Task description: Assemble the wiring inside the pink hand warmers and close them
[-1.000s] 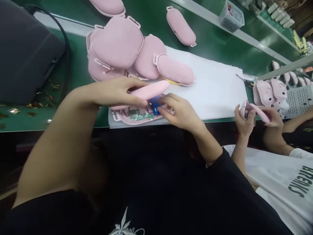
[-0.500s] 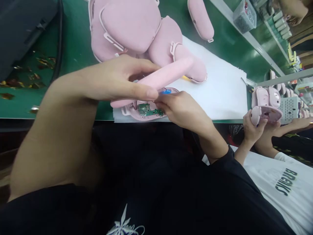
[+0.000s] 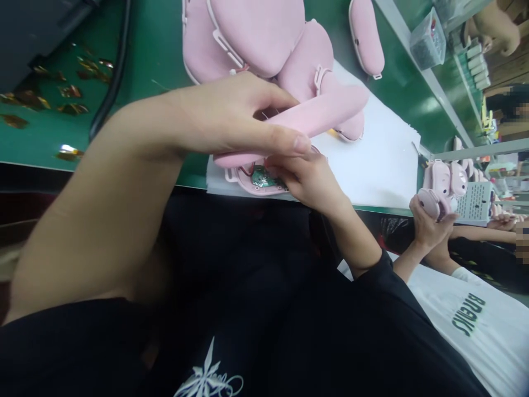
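My left hand (image 3: 256, 116) grips a pink padded cover (image 3: 326, 113), thumb along its near side, and holds it tilted above an opened pink shell (image 3: 264, 190). Inside the shell a green circuit board (image 3: 261, 176) and red wires show at the left end. My right hand (image 3: 309, 179) reaches into the shell under the cover with its fingers pinched together; what they hold, if anything, is hidden. The shell lies on a white sheet (image 3: 384, 160) at the table's near edge.
Several pink padded pieces (image 3: 256, 33) lie behind my hands, and one pink case (image 3: 367, 38) sits farther right. Golden scraps (image 3: 72, 107) and a black cable (image 3: 119, 66) are at left. A clear box (image 3: 428, 41) stands at right, where a person's hands (image 3: 430, 229) hold pink parts.
The view has shifted, so my hands and the pink pieces appear farther right. The cover sits lower over the shell, hiding more of the board and the blue part.
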Available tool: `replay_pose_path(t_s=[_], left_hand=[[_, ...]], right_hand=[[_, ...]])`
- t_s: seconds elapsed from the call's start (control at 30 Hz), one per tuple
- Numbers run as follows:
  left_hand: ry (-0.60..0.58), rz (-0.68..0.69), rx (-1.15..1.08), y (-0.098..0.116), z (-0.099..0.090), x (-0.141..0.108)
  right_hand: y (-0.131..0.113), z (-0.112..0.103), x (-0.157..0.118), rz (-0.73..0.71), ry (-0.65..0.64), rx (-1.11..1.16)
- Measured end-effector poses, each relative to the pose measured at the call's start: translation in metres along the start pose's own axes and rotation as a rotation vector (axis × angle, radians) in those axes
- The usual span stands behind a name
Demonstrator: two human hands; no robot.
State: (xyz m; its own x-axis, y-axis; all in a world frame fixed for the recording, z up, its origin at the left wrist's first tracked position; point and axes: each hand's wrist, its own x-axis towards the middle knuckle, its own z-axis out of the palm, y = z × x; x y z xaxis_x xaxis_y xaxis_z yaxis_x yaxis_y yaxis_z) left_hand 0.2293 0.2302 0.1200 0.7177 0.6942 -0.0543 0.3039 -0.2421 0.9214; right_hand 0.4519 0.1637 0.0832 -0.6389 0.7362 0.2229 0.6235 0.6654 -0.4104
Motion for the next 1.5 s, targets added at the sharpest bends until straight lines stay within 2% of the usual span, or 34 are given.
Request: replay_pose_path(t_s=[0.1,0.27,0.53,0.77,0.87,1.07,1.17,1.27,1.37,1.43,1.5], left_hand=[[-0.01,0.006,-0.006,-0.001,0.0,0.001],[0.005,0.038,-0.033,-0.004,0.001,0.001],[0.0,0.045,0.001,-0.002,0.0,0.002],[0.003,0.028,-0.032,-0.001,0.009,-0.002],[0.019,0.036,-0.106,-0.003,0.016,-0.007],[-0.005,0.106,-0.215,-0.008,0.019,-0.011],[0.059,0.083,-0.287,-0.002,0.02,-0.013],[0.148,0.062,-0.448,0.005,0.025,-0.015],[0.191,0.057,-0.496,0.006,0.029,-0.015],[0.183,0.074,-0.454,0.004,0.029,-0.015],[0.168,0.095,-0.419,0.003,0.026,-0.015]], right_hand=[[0.005,0.009,-0.002,-0.05,0.033,-0.06],[0.006,0.013,-0.008,0.066,0.012,-0.173],[0.01,0.014,-0.013,0.135,-0.012,-0.039],[0.013,0.022,-0.023,0.082,0.057,-0.153],[0.012,0.021,-0.032,0.048,0.026,-0.155],[-0.003,-0.005,-0.026,0.018,-0.099,-0.157],[-0.012,-0.011,-0.025,-0.031,-0.061,-0.134],[-0.026,0.002,-0.024,0.06,0.061,-0.03],[-0.041,0.016,-0.013,0.177,0.051,0.013],[-0.047,0.012,-0.005,0.213,0.027,0.015],[-0.047,0.0,-0.003,0.245,0.038,0.043]])
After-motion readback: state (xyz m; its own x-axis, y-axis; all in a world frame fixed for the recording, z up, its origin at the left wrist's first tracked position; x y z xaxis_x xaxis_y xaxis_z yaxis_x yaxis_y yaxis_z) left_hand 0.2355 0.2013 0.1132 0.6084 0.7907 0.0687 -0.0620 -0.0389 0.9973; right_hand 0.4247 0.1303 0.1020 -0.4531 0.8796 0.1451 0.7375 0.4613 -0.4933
